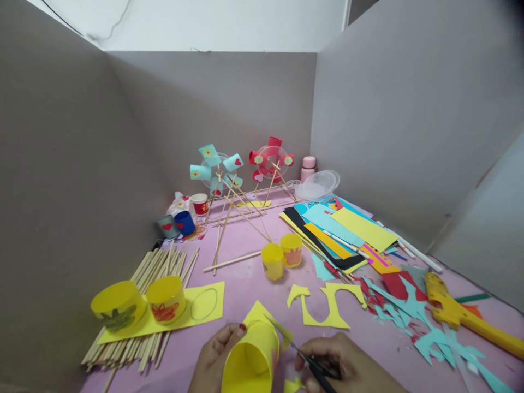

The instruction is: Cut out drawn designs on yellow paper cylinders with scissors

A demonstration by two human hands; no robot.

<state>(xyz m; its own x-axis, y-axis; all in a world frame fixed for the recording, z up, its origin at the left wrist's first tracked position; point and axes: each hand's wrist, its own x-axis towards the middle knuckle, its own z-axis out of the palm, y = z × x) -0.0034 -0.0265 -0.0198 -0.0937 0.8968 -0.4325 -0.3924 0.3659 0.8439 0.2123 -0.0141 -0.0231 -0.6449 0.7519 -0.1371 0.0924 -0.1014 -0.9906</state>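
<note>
Head view, bottom centre: we see the left hand (216, 356) wrapped around a yellow paper cylinder (250, 361), fingers curled on its left side, open mouth facing the camera. The right hand (346, 364) sits at the bottom right of centre, closed on a pair of scissors (315, 368). The blades point up-left and touch the cylinder's right edge, where a yellow flap sticks out.

Just above the hands, yellow paper scraps (327, 312) lie on the pink table (245, 278). Two small yellow cups (281, 256) stand touching at mid-frame. At lower left, two more decorated yellow cups (141, 303) sit on a yellow sheet (204, 303) with a circle cut out, over a pile of wooden sticks (158, 273).

At the back we mark a teal paper wheel (215, 169) and a red paper wheel (271, 158) on stick frames. A stack of coloured paper (339, 232) sits at mid-right and a yellow glue gun (462, 315) at far right. Teal offcuts (413, 316) lie between the two.
</note>
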